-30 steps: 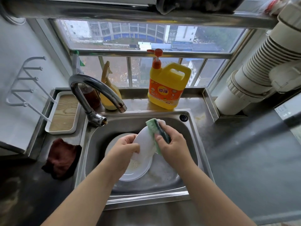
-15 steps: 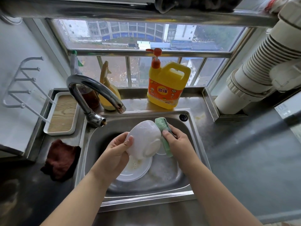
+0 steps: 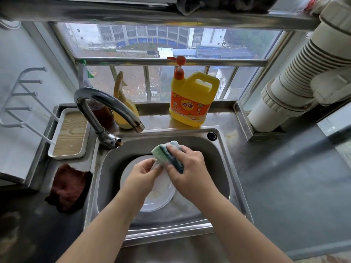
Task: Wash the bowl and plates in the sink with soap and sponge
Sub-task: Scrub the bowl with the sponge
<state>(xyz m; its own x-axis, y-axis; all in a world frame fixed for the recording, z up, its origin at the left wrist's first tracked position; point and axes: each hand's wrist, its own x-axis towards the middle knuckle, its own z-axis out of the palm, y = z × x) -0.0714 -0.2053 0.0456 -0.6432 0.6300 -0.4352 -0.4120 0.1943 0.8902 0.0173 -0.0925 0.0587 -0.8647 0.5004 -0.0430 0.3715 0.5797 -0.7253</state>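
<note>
I hold the bowl (image 3: 160,174) on edge over the sink (image 3: 224,149), my left hand (image 3: 141,174) pinching its rim so it faces the sponge (image 3: 168,155). My right hand (image 3: 188,171) grips that sponge, fingers curled, pressing it against the bowl. A plate (image 3: 157,198) waits below.

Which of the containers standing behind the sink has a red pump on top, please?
The yellow dish soap jug with the orange label, standing right of the faucet. The yellow spray bottle and the dark brown bottle behind the faucet have none.
</note>
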